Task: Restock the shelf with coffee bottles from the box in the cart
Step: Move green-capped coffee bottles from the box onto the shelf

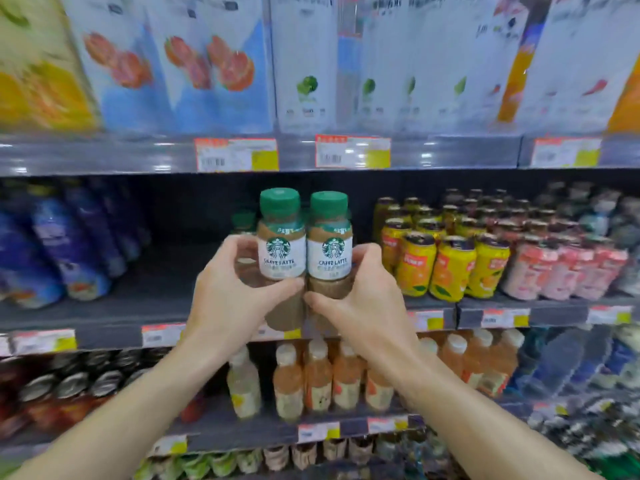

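Head view, close, facing shelf (145, 299) straight on

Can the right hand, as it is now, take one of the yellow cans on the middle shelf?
Probably not. The right hand grips a latte bottle. The yellow cans stand unblocked just right of it, but the fingers are occupied.

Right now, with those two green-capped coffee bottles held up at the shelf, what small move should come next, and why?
Probably push both forward and set them down in the dark gap on the middle shelf. The left hand and right hand each grip a coffee bottle upright, side by side, level with that gap left of the yellow cans.
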The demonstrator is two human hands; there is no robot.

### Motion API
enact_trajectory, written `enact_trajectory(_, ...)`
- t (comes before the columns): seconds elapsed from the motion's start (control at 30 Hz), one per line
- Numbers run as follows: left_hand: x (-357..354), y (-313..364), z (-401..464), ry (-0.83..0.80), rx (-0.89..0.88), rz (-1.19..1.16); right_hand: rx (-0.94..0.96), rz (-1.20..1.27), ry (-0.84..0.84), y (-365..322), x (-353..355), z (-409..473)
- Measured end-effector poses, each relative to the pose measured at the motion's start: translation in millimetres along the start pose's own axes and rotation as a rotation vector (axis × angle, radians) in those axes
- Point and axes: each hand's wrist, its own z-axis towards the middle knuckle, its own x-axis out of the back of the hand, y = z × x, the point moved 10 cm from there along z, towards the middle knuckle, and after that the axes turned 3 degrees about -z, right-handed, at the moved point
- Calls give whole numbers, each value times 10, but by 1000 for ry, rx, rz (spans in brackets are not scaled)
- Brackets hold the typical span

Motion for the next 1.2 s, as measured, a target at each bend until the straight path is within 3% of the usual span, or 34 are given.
enact_trajectory(0.53,310,-748,567,67,100,-59,-25,117,34,-11,-998,513)
enact_trajectory(1.2,77,-1372,589,46,198,10,-201,51,9,473,-1453,477)
